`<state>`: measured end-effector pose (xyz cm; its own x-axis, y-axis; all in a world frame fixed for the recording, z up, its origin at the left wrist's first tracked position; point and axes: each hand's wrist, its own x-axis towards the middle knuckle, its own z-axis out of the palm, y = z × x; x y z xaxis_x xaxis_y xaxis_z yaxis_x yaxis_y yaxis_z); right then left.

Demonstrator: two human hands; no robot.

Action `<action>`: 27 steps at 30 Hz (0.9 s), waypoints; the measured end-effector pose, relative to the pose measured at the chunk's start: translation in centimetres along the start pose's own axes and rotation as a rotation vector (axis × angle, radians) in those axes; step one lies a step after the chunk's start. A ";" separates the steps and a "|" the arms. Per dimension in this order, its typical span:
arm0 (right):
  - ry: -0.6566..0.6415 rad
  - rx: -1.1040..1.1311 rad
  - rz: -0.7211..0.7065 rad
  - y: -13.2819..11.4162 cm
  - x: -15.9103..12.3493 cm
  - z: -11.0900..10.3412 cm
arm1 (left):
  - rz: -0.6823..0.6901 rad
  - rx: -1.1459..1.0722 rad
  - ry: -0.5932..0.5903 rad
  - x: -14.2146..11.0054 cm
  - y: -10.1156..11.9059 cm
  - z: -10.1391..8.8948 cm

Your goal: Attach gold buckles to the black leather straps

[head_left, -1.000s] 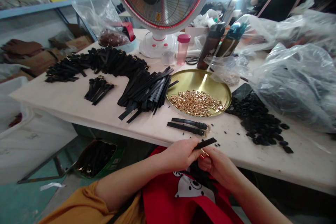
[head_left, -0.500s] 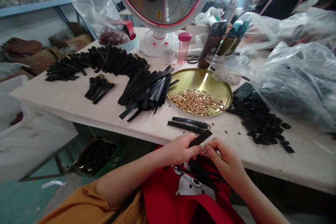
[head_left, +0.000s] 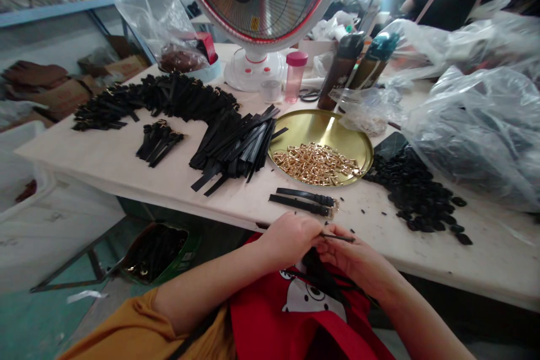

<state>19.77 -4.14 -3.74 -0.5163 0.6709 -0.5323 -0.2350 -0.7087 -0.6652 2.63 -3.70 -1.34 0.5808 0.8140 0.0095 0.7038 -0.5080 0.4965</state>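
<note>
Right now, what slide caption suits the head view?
Both hands meet at a black strap, near a gold tray of metal pieces.

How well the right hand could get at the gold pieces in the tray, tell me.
Likely yes: the gold pieces lie in an open tray ahead of the right hand, with two low-lying straps near the way and nothing tall between. It may first have to leave the dark strip.

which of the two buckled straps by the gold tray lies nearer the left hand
The front strap; the other strap lies behind it, closer to the gold tray.
</note>
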 end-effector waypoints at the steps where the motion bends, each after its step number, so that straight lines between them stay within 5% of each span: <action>1: -0.001 0.027 0.013 -0.1 0.0 0.0 | 0.032 0.034 0.009 0.0 -0.1 0.1; 4: 0.055 0.108 -0.011 -0.3 0.3 -0.1 | 0.017 -0.006 0.058 0.0 -0.3 0.1; 10: 0.216 0.161 -0.140 -0.1 1.4 -0.3 | -0.299 -0.489 0.086 -0.4 -1.1 -0.6; 14: 0.268 -0.119 -0.301 -0.1 1.5 0.7 | -0.365 -0.909 -0.058 -0.1 -1.0 -0.6; 17: 0.309 -0.437 -0.419 -0.4 1.2 1.5 | -0.403 -1.081 -0.040 0.3 -0.8 -0.6; 27: 0.403 -0.508 -0.445 -1.1 1.7 0.4 | -0.413 -1.099 -0.016 1.0 -1.6 0.1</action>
<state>18.85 -2.31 -3.70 -0.1005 0.9647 -0.2436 0.1060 -0.2330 -0.9667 2.13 -2.16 -2.21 0.4017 0.8524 -0.3348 0.1134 0.3165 0.9418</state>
